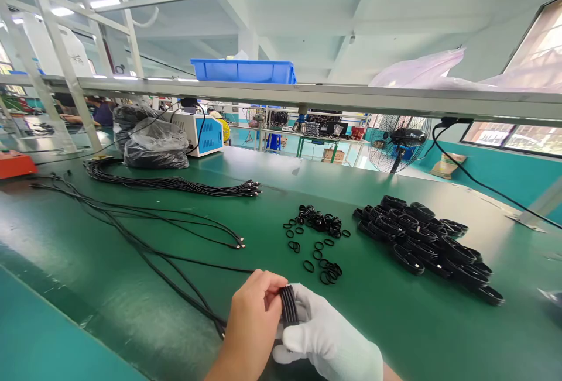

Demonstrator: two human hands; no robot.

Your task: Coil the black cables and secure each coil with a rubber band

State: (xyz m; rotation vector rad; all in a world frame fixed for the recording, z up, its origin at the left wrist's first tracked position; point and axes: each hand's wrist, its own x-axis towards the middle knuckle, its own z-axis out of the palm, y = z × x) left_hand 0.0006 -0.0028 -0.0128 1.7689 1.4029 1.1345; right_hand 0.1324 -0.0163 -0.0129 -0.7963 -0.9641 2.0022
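Near the front edge of the green table, a black cable [288, 306] is wound into a tight coil between my hands. My right hand [322, 328], in a white glove, is closed around the coil from the right. My bare left hand [257, 316] pinches the coil's left side with thumb and fingers. A length of cable runs left from behind my left hand toward more loose black cables [144, 246]. Just beyond my hands lie scattered small black rings [325, 223]. What my left fingertips press is partly hidden.
Many coiled black cables [421, 240] are heaped at the right. A straight bundle of cables [175, 185] lies farther back left, before a plastic bag [156, 141] and a blue-white machine [206, 134]. Overhead, a shelf [342, 95] bears a blue tray [243, 71]. A fan [399, 138] stands beyond.
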